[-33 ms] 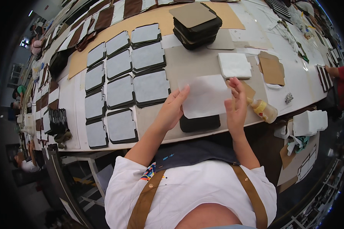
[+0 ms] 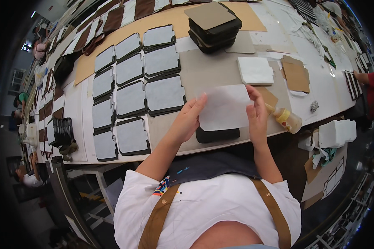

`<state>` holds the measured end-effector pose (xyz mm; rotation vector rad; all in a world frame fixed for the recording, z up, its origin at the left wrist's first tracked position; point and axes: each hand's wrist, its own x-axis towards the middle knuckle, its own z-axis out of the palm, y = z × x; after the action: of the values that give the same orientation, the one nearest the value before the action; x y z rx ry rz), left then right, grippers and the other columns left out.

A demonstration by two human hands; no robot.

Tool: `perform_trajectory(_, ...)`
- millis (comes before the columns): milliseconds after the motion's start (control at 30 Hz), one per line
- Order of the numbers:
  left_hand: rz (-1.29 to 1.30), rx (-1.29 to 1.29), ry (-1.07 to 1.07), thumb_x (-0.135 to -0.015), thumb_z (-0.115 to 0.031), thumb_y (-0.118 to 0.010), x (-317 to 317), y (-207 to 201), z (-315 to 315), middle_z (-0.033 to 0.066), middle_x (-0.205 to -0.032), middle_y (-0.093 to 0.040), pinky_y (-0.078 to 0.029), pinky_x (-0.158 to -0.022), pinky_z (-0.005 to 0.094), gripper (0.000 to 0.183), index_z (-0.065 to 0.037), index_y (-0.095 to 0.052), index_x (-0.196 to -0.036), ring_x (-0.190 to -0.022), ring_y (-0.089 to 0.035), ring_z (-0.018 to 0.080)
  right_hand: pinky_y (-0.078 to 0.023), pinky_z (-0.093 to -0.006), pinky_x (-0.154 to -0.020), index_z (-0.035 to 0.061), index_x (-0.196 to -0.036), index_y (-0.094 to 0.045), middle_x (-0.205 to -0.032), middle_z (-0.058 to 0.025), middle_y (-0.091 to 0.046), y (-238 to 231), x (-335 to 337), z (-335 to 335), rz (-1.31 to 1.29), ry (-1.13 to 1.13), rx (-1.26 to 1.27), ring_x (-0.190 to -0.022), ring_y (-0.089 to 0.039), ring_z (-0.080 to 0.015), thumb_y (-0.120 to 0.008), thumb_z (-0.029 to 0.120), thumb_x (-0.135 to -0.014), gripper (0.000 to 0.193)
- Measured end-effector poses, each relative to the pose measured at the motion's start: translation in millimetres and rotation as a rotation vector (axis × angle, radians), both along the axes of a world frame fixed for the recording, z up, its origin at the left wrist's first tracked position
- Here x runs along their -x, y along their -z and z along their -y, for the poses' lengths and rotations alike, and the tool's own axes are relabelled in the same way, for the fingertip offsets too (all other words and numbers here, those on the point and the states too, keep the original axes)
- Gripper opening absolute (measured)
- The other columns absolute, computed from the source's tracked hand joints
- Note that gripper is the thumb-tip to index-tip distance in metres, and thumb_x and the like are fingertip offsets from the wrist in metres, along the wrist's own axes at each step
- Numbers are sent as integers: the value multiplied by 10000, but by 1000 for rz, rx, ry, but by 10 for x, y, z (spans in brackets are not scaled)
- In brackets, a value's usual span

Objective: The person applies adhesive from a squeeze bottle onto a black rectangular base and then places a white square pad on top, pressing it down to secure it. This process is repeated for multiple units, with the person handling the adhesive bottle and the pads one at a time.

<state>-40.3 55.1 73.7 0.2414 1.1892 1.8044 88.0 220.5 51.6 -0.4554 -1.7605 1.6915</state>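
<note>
A thin white sheet (image 2: 225, 108) with rounded corners is held up over the table's near edge. My left hand (image 2: 188, 120) pinches its left edge between thumb and fingers. At the opposite edge my right hand (image 2: 257, 118) has its thumb in front and its fingertips at the upper corner, closed on the sheet. Beneath the sheet lies a black rounded panel (image 2: 217, 136), partly covered by it. Just beyond my right hand sits a stack of white sheets (image 2: 254, 71). A squeeze bottle with a yellow collar (image 2: 289, 120) lies tilted near that hand.
To the left, several black panels topped with pale sheets (image 2: 130, 96) lie in rows. A tall stack of black pieces (image 2: 215, 31) stands at the back under a tan board. Brown card pieces (image 2: 295, 74) lie right. Another person's arm (image 2: 367, 79) reaches the right edge.
My right hand has closed in on the sheet's right edge, its fingers less spread than before. The sheet has dipped slightly toward me. My left hand keeps its grip.
</note>
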Motion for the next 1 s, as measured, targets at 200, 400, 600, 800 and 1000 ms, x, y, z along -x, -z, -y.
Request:
perform_trajectory(200,-245,164,58,-1059,-493,-448,-36,179,101,5,-1059,-668,-460,-775,210,571,10,-614,-1272,-923,-577,51,-473,-220,-739,-47,-1051,-668,-887,-18,-685,109,-76,103,230,-22,-67,-810,-589,-72,-669,159,-978,219)
perform_trajectory(400,-384,188,-71,-1056,-345,-517,-128,575,226,-43,-809,-583,-386,-599,194,482,-13,-514,-1406,-692,-484,29,-457,-222,-652,-42,-1002,-670,-805,-15,-668,172,-115,191,258,39,-76,-721,-556,-60,-664,133,-976,178)
perform_trajectory(600,-736,405,-56,-968,-113,-637,-358,489,404,10,-723,-558,-435,-599,261,590,-108,-422,-1518,-610,-480,91,-400,-253,-593,-19,-909,-655,-728,-29,-637,400,-204,128,461,18,-96,-672,-515,-61,-698,154,-945,182)
perform_trajectory(800,-1125,543,-44,-918,-139,-698,-381,624,497,98,-670,-555,-453,-574,308,443,-115,-621,-1354,-564,-517,180,-404,-331,-661,31,-861,-665,-769,-73,-671,420,-58,201,437,84,-469,-692,-533,-202,-734,180,-892,168)
perform_trajectory(1000,-1184,613,-81,-904,-187,-707,-338,622,484,130,-700,-657,-482,-582,395,370,-86,-677,-1259,-601,-621,296,-383,-357,-779,33,-846,-655,-805,-81,-678,457,6,202,431,91,-633,-732,-539,-248,-741,179,-877,173)
